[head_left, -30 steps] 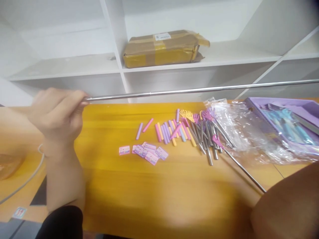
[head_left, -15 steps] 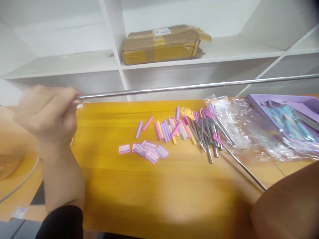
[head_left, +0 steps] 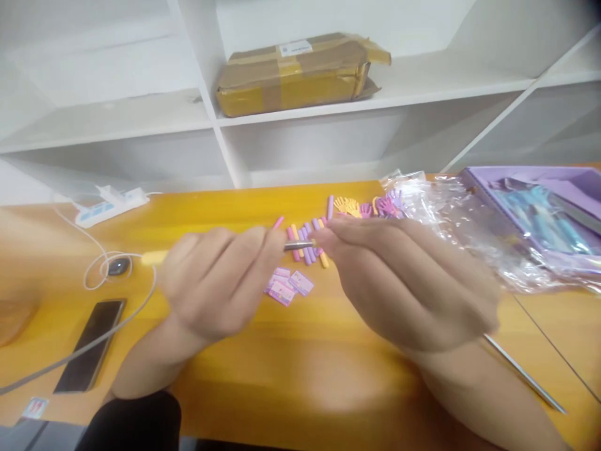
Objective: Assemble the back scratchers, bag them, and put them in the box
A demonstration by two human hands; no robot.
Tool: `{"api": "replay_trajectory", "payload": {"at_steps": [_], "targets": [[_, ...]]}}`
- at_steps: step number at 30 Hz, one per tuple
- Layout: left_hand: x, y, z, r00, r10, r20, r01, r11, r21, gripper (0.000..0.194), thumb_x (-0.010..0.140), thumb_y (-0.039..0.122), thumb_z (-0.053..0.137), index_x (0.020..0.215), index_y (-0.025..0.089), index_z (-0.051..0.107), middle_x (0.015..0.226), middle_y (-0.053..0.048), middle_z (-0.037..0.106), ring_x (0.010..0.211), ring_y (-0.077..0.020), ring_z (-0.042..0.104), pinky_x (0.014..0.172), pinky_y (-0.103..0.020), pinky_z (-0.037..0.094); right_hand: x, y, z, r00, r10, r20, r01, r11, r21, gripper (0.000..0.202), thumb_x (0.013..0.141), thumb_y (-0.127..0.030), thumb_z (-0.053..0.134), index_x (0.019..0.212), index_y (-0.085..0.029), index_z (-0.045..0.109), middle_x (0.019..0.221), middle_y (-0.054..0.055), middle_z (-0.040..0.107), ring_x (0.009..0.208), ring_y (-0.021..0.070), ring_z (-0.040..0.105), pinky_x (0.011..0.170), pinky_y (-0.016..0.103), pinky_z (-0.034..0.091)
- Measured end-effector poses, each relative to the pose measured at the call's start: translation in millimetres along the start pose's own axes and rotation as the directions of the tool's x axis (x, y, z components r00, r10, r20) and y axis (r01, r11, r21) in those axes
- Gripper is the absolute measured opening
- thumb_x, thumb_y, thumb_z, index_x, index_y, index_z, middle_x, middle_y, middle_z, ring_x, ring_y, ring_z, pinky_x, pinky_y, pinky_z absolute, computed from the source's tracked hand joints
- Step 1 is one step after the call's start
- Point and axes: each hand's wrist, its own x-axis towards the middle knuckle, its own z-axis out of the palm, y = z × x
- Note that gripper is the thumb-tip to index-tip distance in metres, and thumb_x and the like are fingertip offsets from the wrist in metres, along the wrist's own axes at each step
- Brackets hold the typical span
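A telescopic metal rod (head_left: pixel 299 245) with a yellow end (head_left: pixel 154 257) is held between both hands above the table. My left hand (head_left: pixel 220 275) is wrapped round it, the yellow end poking out on the left. My right hand (head_left: pixel 404 275) pinches the rod's other end, where a bit of yellow shows at the fingertips. Behind the hands lie pink, purple and yellow handle sleeves (head_left: pixel 307 241) and small printed cards (head_left: pixel 284 288). Yellow, pink and purple back scratcher heads (head_left: pixel 387 205) show past my right hand, their rods mostly hidden. Motion blurs both hands.
A purple tray (head_left: pixel 483 181) with blue packs and crumpled clear plastic bags (head_left: pixel 451 219) occupy the right. A thin rod (head_left: pixel 526 374) lies near my right forearm. To the left are a phone (head_left: pixel 89 347), cable, dark mouse-like object (head_left: pixel 118 266) and power strip (head_left: pixel 113 207). A shelf carton (head_left: pixel 295 78) stands behind.
The long extended rod is now short between the hands. My left hand has moved right and down, and my right hand has come into view from the right.
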Motion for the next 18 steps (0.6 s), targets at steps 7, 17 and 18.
{"api": "replay_trajectory", "payload": {"at_steps": [7,17,18], "targets": [[-2.8,-0.1,17.3,0.997,0.000,0.078,0.011,0.991,-0.133,0.028,0.092,0.016,0.077,0.120,0.016,0.071,0.086,-0.003,0.078,0.066,-0.0191,0.060,0.059,-0.039,0.034,6.9,22.3,1.9,0.987,-0.090,0.130,0.100,0.992,-0.073,0.015,0.098,-0.009,0.065,0.087,-0.019,0.068,0.086,0.001,0.072,0.074,0.0120,0.060,0.067,0.028,0.046],[-7.5,-19.4,25.9,0.933,-0.290,0.211,0.295,0.956,0.010,0.017,0.106,0.031,0.061,0.117,0.024,0.071,0.078,-0.002,0.071,0.069,-0.0192,0.063,0.058,-0.034,0.030,-3.7,122.7,-64.2,0.622,0.773,0.120,-0.550,0.541,-0.636,0.016,0.096,-0.034,0.073,0.109,-0.026,0.077,0.098,0.006,0.078,0.080,0.0193,0.066,0.073,0.032,0.039],[-8.8,-23.6,26.3,0.924,-0.313,0.218,0.316,0.948,0.024,0.019,0.106,0.032,0.060,0.119,0.024,0.071,0.078,-0.003,0.071,0.069,-0.0194,0.063,0.058,-0.034,0.030,-8.8,138.8,-69.8,0.500,0.859,0.109,-0.575,0.423,-0.700,0.022,0.098,-0.039,0.072,0.115,-0.026,0.076,0.100,0.008,0.078,0.078,0.0194,0.064,0.072,0.033,0.038]]}}
